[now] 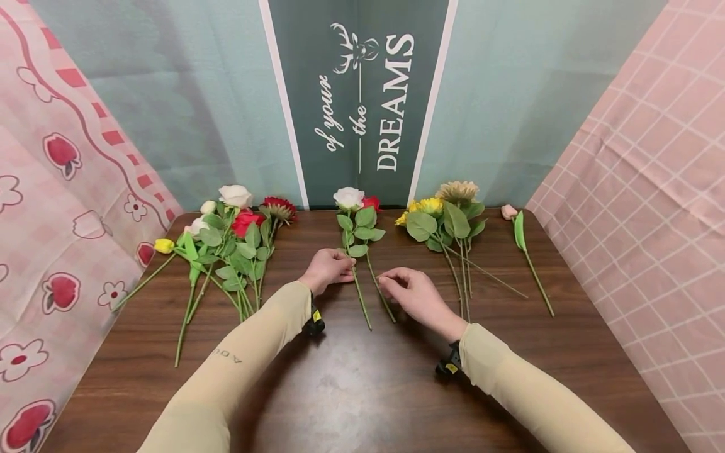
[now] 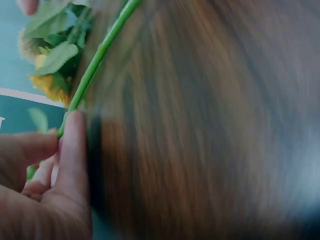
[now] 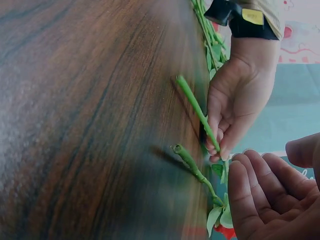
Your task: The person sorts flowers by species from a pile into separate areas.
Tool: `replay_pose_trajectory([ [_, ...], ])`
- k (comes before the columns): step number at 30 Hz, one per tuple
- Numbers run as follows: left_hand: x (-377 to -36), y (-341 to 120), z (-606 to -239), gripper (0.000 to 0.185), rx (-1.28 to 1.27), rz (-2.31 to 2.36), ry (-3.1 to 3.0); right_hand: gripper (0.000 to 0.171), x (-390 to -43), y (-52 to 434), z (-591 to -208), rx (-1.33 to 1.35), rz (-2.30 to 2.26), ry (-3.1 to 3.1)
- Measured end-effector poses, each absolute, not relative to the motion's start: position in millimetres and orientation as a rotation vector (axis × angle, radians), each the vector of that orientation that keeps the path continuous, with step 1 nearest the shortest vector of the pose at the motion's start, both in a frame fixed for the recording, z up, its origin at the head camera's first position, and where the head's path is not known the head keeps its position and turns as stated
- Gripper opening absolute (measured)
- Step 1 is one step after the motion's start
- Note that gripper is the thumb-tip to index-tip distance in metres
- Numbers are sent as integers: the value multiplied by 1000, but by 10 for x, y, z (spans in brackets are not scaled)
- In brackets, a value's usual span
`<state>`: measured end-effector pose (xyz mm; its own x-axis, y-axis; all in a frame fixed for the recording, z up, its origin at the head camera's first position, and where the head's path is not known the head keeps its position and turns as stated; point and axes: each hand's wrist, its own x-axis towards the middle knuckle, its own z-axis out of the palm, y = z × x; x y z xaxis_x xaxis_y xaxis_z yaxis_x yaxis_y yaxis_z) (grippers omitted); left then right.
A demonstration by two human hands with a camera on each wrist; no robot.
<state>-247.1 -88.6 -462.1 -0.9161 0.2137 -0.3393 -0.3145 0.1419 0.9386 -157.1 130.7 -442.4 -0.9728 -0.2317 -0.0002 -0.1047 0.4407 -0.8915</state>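
Dark wood table: 2 roses are being paired. White rose's stem is pinched by the left hand; just right, the right hand, loosely curled and holding nothing, is beside the red rose's stem, which needs grasping next.

A white rose and a red rose lie flat, heads away; the white rose's green stem passes through the left grip, the red's lies just beside the right.

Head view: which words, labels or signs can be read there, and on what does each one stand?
"of your": sideways white script on the dark green wall banner.
"the": same banner.
"DREAMS": same banner, below a white deer-head sign.
"A O U": small marks on the beige left sleeve, barely legible.
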Motion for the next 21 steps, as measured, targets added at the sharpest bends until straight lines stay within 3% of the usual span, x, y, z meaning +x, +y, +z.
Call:
replay_pose_trajectory([
  [11, -2484, -871, -4548, 28, 259, 978, 2617, 30, -1543, 1270, -4451, -288, -1504, 2599],
  [21, -2444, -1082, -4480, 36, 385, 912, 2780, 27, -1560, 1253, -4457, -357, -1351, 2716],
])
